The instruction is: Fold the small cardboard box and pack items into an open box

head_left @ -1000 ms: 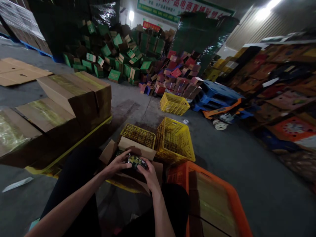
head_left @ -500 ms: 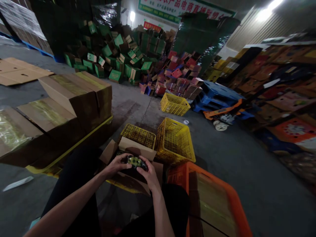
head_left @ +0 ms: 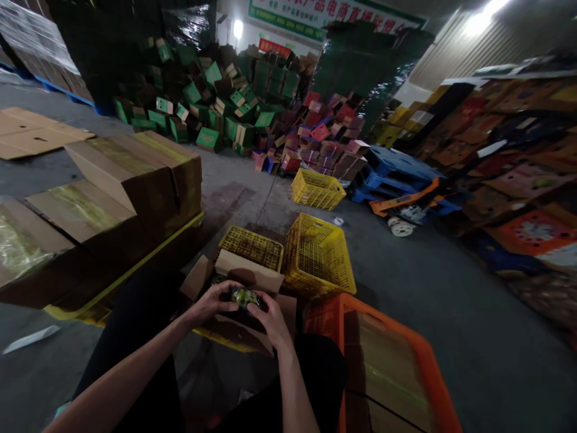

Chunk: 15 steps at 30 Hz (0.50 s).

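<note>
Dim warehouse; grey floor (head_left: 406,279), scuffed and stained in patches. One banner (head_left: 293,13) high on far wall. Left hand (head_left: 215,302) and right hand (head_left: 271,320), both half-curled, grip one shiny green packet (head_left: 244,296) between them, above one open carton (head_left: 249,272). Beyond: three yellow crates (head_left: 318,189). Right: one orange crate (head_left: 421,349). Green boxes (head_left: 208,138) heaped, uncountable.

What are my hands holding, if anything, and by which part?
A small, rounded, shiny, green and yellow object, kind unclear: left hand at its left end, right hand at its right end.
</note>
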Tool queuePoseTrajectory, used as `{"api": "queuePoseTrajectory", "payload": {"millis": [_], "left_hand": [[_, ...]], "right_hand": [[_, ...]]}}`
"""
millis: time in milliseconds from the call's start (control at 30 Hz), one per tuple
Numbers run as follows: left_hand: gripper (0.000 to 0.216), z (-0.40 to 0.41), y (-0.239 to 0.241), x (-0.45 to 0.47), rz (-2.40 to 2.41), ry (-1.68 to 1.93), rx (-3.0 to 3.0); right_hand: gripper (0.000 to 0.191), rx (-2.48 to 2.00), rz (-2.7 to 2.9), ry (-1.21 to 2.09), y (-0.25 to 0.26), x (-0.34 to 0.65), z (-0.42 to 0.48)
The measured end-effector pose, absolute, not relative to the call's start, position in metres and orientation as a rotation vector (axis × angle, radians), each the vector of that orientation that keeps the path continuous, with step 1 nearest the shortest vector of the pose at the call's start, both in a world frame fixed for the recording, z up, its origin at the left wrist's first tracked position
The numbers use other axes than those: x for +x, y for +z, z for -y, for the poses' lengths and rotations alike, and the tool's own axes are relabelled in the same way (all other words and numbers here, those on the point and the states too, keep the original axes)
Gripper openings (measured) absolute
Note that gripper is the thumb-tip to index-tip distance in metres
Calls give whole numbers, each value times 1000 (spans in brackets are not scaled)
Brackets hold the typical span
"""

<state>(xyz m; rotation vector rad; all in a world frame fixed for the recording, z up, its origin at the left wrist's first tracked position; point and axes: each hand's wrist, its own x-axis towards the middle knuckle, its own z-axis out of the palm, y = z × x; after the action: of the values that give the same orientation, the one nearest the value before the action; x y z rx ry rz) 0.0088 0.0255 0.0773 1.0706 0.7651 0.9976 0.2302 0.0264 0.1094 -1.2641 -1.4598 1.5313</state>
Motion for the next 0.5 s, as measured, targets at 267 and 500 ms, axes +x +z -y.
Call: {"api": "queuePoseTrajectory", "payload": {"millis": [267, 500], "left_hand": [[87, -25, 70, 9, -746, 986, 989], [83, -26, 70, 14, -749, 997, 926]], "right_hand": [[45, -1261, 1491, 1413, 113, 231, -25], [46, -1219, 1512, 1335, 109, 229, -28]]}}
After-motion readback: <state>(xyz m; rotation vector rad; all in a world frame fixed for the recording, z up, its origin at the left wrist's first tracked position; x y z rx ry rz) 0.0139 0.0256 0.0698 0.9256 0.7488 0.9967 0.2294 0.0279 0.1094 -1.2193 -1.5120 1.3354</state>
